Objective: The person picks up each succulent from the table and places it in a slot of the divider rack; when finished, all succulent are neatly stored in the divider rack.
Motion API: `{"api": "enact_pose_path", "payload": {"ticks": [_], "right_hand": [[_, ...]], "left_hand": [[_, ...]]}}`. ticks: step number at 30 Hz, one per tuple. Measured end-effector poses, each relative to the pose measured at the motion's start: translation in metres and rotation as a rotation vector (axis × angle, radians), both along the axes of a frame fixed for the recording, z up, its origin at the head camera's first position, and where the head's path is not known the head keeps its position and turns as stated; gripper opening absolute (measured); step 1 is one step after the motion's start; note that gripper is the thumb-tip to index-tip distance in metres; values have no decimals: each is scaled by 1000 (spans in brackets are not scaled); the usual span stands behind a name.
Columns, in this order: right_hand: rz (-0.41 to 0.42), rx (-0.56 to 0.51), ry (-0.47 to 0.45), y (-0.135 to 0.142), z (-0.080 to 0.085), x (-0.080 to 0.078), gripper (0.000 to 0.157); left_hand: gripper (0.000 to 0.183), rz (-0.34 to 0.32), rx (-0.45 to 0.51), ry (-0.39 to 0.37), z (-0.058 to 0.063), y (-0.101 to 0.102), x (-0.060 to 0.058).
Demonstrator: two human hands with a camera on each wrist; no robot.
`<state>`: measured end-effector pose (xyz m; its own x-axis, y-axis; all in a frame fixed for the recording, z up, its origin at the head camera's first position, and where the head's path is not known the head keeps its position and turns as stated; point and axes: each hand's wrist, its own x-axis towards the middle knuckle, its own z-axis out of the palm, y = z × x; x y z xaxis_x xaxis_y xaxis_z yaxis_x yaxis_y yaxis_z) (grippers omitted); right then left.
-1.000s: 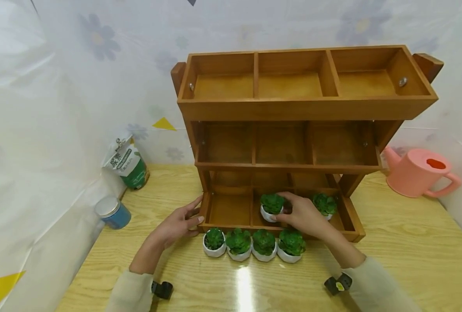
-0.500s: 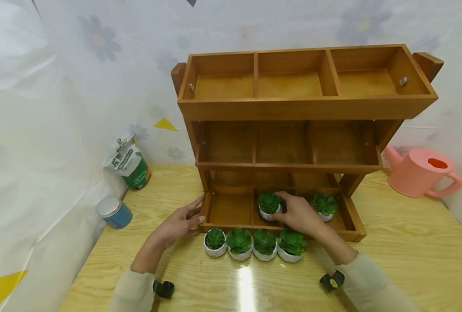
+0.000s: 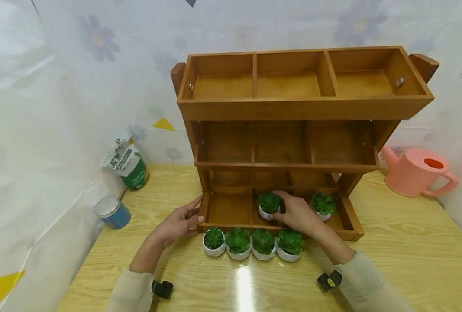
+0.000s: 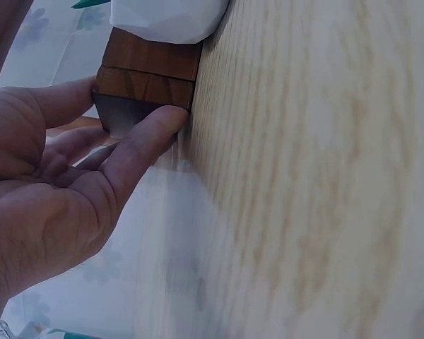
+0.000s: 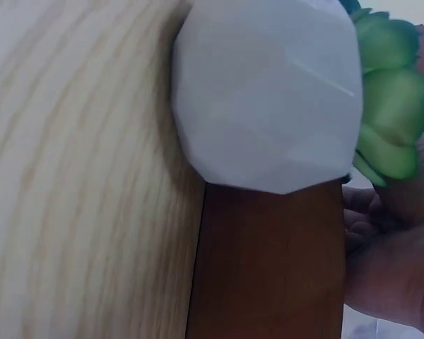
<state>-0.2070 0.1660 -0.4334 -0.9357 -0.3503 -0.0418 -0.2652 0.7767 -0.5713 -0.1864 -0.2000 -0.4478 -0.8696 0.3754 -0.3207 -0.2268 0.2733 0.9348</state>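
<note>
My right hand (image 3: 301,214) pinches a small potted succulent (image 3: 269,203) by its white pot, in the middle compartment of the bottom tier of a brown wooden shelf (image 3: 305,110). Another potted succulent (image 3: 322,204) sits in the right compartment, just behind that hand. My left hand (image 3: 178,224) grips the front left corner of the bottom tier. In the left wrist view its thumb and index finger span the wooden end (image 4: 145,85). Along the shelf's front stand several more potted succulents (image 3: 238,242) in a row. One white pot (image 5: 268,92) fills much of the right wrist view.
A pink watering can (image 3: 418,171) stands right of the shelf. To the left are a blue jar with a silver lid (image 3: 114,212) and a clipped green-and-white bag (image 3: 128,164). Pale wood tabletop (image 3: 199,286) lies in front; flower-patterned sheeting (image 3: 141,52) hangs behind.
The right hand has shifted slightly left with the succulent, deeper into the middle compartment. The left hand has stayed at the shelf corner.
</note>
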Motion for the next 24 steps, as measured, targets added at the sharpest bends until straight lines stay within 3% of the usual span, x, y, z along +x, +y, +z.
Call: {"api": "enact_pose_path", "payload": {"ticks": [15,24], "right_hand": [[58,-205,73,40,22,22,65],[43,-232,56,64,28,42,57]], "left_hand": [[70,38,-5,-6,1,2,-1],[70,45,-5,-9,3,2,0]]}}
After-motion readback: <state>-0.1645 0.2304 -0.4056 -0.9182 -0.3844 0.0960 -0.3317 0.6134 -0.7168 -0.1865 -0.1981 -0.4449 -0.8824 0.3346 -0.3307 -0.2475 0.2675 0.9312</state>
